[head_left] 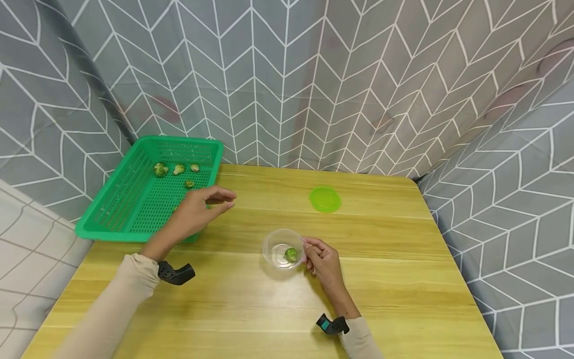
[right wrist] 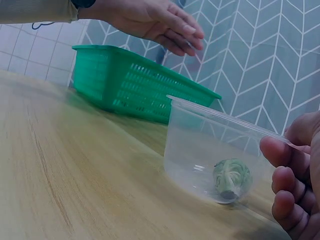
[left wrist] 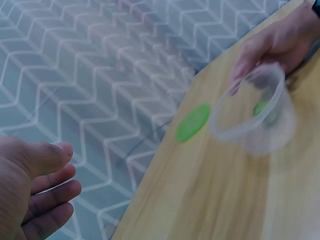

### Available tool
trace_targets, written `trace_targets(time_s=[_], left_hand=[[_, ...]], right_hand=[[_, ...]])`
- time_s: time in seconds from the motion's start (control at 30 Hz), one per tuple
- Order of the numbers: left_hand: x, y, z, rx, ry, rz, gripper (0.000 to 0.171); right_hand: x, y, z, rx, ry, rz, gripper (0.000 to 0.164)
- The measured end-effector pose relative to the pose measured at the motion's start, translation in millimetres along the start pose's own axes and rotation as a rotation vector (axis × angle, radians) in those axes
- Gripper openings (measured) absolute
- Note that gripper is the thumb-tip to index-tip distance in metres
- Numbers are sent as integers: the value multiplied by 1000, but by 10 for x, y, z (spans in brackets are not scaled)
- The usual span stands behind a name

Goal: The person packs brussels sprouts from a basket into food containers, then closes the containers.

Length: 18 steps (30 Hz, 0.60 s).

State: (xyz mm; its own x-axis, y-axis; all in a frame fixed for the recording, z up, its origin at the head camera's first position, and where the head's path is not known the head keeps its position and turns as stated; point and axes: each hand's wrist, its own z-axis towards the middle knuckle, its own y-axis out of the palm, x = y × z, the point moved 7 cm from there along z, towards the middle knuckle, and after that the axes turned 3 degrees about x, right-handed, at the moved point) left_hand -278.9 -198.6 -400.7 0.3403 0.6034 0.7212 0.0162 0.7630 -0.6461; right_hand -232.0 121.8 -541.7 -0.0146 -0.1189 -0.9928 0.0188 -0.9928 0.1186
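Observation:
A clear plastic tub (head_left: 271,249) stands on the wooden table with one Brussels sprout (right wrist: 232,178) lying at its bottom. My right hand (head_left: 324,262) pinches the tub's rim from the right side. My left hand (head_left: 199,209) is in the air over the right edge of the green basket (head_left: 148,238), fingers loosely bent and nothing between them. In the left wrist view the left thumb and fingers stand apart. Several more Brussels sprouts (head_left: 160,170) lie in the basket, and the left hand hides part of its floor.
A round green lid (head_left: 325,199) lies flat on the table (head_left: 394,279) behind the tub. The patterned grey curtain (head_left: 287,89) hangs along the table's back edge and down the right side. White tiles (head_left: 27,259) show at the far left.

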Motion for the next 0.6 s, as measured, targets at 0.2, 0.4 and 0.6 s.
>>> trace_targets(time_s=[0.2, 0.4, 0.6], left_hand=[[-244, -341, -13, 43, -13, 73, 31], [-482, -630, -28, 53, -30, 160, 29], [-771, -780, -30, 14, -67, 261, 34]], right_hand=[[-14, -27, 2, 16, -2, -7, 27], [5, -35, -4, 21, 9, -24, 26], [13, -11, -1, 17, 22, -15, 25]])
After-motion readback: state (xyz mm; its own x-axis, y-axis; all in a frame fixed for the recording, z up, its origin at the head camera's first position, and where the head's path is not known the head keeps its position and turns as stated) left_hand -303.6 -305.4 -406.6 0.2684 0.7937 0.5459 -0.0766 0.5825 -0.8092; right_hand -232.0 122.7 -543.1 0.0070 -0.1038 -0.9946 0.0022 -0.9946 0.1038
